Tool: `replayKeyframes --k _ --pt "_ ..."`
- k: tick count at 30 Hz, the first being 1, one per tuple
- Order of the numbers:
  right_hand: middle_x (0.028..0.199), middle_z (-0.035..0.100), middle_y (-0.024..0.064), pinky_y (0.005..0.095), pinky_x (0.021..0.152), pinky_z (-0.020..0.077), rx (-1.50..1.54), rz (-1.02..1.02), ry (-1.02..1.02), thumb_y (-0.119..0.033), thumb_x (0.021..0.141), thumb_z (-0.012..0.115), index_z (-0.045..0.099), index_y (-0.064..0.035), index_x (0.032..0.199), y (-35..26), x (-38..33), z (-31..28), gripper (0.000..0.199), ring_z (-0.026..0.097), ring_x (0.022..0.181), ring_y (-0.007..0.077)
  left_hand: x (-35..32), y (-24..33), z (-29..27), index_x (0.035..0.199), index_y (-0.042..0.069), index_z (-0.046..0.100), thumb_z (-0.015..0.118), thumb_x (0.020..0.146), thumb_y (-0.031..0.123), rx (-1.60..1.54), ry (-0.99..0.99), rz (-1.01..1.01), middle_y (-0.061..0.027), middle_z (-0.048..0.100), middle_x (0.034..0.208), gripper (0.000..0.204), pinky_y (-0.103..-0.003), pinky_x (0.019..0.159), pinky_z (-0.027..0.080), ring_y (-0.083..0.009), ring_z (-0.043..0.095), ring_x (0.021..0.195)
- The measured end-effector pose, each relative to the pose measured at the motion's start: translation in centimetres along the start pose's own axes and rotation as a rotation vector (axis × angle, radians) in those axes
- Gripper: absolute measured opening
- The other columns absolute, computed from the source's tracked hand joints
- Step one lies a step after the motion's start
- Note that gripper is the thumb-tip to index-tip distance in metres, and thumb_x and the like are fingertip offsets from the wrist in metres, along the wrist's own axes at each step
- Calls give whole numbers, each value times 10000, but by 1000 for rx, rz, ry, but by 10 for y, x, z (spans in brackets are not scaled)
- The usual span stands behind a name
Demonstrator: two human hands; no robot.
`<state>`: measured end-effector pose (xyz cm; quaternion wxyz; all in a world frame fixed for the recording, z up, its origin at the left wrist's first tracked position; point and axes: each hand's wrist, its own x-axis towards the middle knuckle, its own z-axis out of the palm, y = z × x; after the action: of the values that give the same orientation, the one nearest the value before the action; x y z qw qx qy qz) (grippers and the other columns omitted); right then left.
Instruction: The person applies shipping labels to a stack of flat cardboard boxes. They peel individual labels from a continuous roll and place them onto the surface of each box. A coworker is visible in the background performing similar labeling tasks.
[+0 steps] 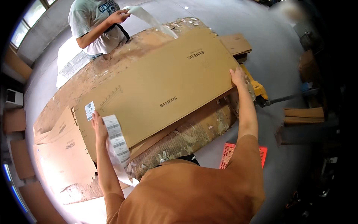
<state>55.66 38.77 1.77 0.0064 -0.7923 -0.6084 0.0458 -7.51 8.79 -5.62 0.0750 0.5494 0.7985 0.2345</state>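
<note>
A large flattened cardboard box (149, 82) lies slantwise in front of me, printed side up. White label stickers (89, 109) sit near its left end. My left hand (99, 127) has its fingertips at the lower sticker. Beside that palm, a strip of barcode labels (118, 143) starts at the thumb side, which seems to pinch it. From there the strip trails down past the box's near edge. At the right end my right hand (238, 76) grips the box edge, its fingers on top. The underside of that grip is hidden.
Under the box is a worn, tape-covered table (186, 130). More flattened cardboard (65, 160) lies left, with another stack (235, 44) behind right. Across the table, a person (99, 28) holds a white strip (149, 18). A yellow pallet jack (257, 87) and a red crate (227, 155) stand right.
</note>
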Motion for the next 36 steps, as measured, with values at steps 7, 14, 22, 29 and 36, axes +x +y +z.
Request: replayKeyframes --k 7,14,22,29,36 --pt "1033 634 232 499 802 478 -26 -80 118 -380 871 592 628 -28 1009 13 20 -3 380 594 980 420 -90 96 -4 923 -68 595 539 779 84 -156 -77 43 -260 247 1482 217 -493 1136 98 -405 174 1398" --pt "1130 612 211 485 859 475 -35 -35 54 -231 903 587 597 8 1082 2 19 -18 299 579 1049 394 -101 101 -3 916 -42 623 550 776 148 -217 13 13 -265 248 1477 247 -469 1145 99 -394 168 1399" --pt "1035 639 226 475 823 489 -79 -278 127 -272 838 640 638 -9 990 23 33 -11 304 607 981 395 -110 89 1 891 -32 633 566 764 154 -126 -73 12 -262 243 1481 235 -491 1141 97 -399 164 1400" --pt "1073 610 260 493 881 461 85 -249 116 -229 841 596 635 16 969 36 32 -2 279 571 1039 416 -130 96 -16 991 -16 640 594 808 179 -197 -112 -26 -197 210 1515 271 -467 1146 76 -373 120 1420" --pt "983 662 187 413 819 490 230 -188 -13 -216 794 635 655 4 1003 41 36 -51 305 613 917 387 -129 91 -9 965 -35 564 540 811 122 -101 -124 -59 -166 195 1528 221 -476 1151 62 -346 101 1429"
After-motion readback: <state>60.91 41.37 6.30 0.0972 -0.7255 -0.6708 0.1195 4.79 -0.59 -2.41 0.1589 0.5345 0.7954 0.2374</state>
